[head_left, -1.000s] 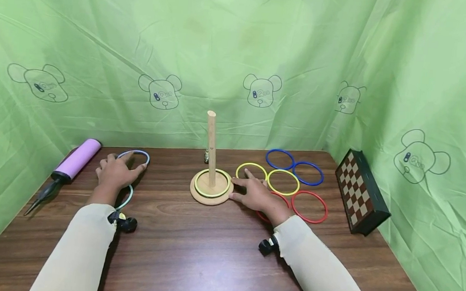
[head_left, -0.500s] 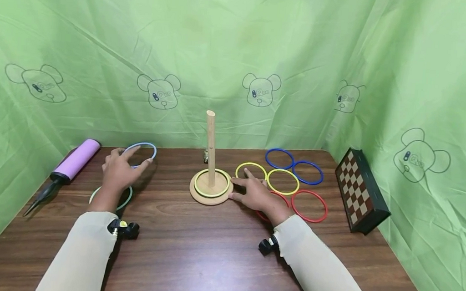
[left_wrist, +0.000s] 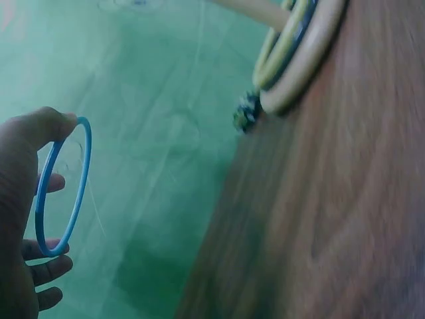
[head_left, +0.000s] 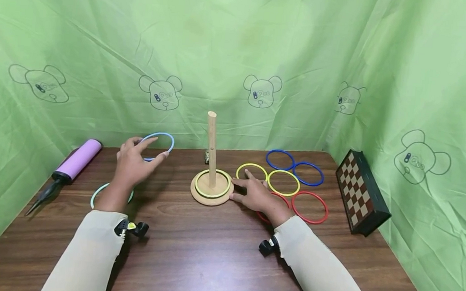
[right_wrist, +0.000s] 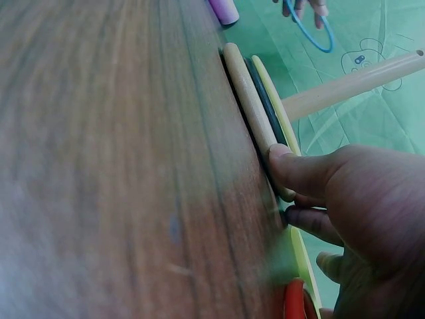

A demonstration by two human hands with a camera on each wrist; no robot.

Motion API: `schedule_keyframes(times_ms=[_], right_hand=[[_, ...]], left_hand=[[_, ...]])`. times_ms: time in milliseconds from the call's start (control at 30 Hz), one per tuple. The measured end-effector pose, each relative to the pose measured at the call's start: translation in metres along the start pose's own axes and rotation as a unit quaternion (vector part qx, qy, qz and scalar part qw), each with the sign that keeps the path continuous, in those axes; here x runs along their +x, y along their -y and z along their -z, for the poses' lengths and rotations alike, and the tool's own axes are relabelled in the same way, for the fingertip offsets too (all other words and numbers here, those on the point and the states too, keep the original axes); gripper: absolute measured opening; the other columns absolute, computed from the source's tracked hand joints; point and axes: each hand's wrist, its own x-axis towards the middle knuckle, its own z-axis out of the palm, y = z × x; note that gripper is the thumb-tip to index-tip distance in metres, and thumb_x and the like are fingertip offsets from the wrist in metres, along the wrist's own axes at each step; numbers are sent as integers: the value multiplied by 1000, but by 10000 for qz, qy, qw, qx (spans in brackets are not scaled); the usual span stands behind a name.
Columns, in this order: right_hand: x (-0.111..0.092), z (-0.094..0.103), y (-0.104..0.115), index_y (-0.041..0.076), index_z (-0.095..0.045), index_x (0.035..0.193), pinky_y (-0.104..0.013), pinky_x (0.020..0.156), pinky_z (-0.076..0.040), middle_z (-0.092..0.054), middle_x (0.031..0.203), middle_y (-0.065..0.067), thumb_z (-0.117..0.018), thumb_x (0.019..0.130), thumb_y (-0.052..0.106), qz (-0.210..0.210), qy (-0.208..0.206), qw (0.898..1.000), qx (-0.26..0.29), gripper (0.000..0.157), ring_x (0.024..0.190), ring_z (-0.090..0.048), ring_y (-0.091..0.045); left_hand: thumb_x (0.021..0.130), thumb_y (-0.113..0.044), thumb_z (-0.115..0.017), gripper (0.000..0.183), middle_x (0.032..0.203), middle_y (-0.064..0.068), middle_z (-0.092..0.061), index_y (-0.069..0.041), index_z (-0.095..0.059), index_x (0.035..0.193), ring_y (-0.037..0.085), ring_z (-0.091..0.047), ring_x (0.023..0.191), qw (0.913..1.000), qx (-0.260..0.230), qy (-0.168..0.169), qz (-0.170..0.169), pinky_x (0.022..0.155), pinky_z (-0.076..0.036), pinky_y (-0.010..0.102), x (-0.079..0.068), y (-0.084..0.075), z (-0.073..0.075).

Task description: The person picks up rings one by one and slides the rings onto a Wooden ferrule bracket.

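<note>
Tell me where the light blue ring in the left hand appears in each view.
Head: the light blue ring is left of centre, held by the left hand.
Left wrist: the ring is near the left edge, about mid-height.
Right wrist: the ring is at the top edge, right of centre.
Shared landmark: the wooden stand, cut off at the top in left wrist.

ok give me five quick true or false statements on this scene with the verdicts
1. The left hand holds a light blue ring. True.
2. The right hand holds nothing. False: it holds the wooden base by its edge.
3. A yellow ring lies around the post. True.
4. The purple pump lies right of the post. False: it lies to its left.
5. The checkered box stands right of the red rings. True.
</note>
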Motion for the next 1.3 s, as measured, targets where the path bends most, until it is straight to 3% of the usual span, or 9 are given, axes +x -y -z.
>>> schedule_keyframes(times_ms=[233, 667, 933, 1300], right_hand=[[0, 1, 0, 28, -61, 158, -79, 128, -19, -30, 179, -22, -78, 101, 48, -21, 1, 10000, -12, 62, 170, -22, -39], [-2, 1, 2, 22, -65, 155, -76, 124, -25, -37, 175, -24, -79, 101, 45, 125, -81, 9999, -38, 60, 169, -26, -40], [-1, 1, 1, 21, -65, 154, -72, 123, -27, -39, 174, -25, -79, 101, 45, 171, -118, 9998, -68, 60, 169, -26, -39], [-2, 2, 3, 23, -63, 156, -73, 125, -24, -40, 174, -23, -78, 102, 46, 121, -51, 9999, -6, 61, 170, -24, -39]], left_hand=[[86, -40, -91, 58, 140, 32, -59, -16, -77, 137, 53, -53, 128, 9984, -365, -256, -338, 104, -36, 71, 4, -29, 5], [85, -38, -92, 61, 140, 29, -60, -15, -76, 139, 50, -53, 130, 9949, -702, -318, -651, 109, -37, 71, 10, -73, 20], [85, -34, -93, 57, 142, 27, -60, -15, -78, 136, 44, -53, 134, 9880, -1254, -475, -768, 109, -41, 62, 20, -96, 27], [83, -30, -95, 58, 142, 27, -60, -12, -79, 135, 38, -56, 133, 9773, -1750, -679, -982, 112, -43, 61, 28, -126, 25]])
